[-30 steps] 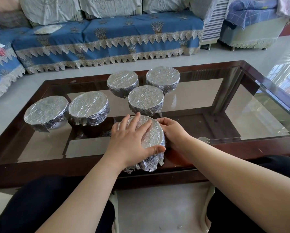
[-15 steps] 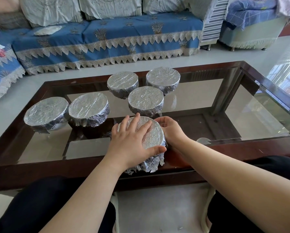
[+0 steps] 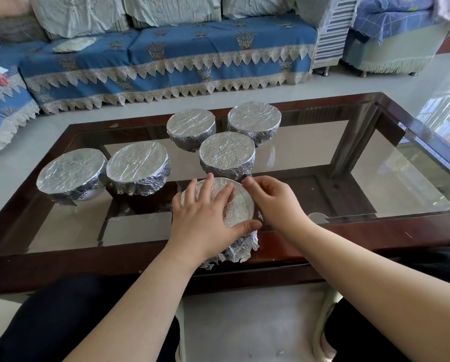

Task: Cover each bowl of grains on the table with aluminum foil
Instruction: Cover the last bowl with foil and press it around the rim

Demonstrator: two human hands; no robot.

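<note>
Right hand (image 3: 276, 202) now higher along crinkled round foil (image 3: 238, 207), fingers curled; left hand (image 3: 205, 220) flat, fingers spread.

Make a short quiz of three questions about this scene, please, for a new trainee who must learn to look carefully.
1. How many foil-covered bowls stand on the glass table?
2. True or false: the left hand lies flat on top of the nearest bowl.
3. Where is the right hand? A) on the sofa B) at the right rim of the nearest bowl C) under the table

Key:
1. Six, all with foil over the top.
2. True; its fingers are spread on the foil.
3. B; its fingers curl at the far right rim.
</note>
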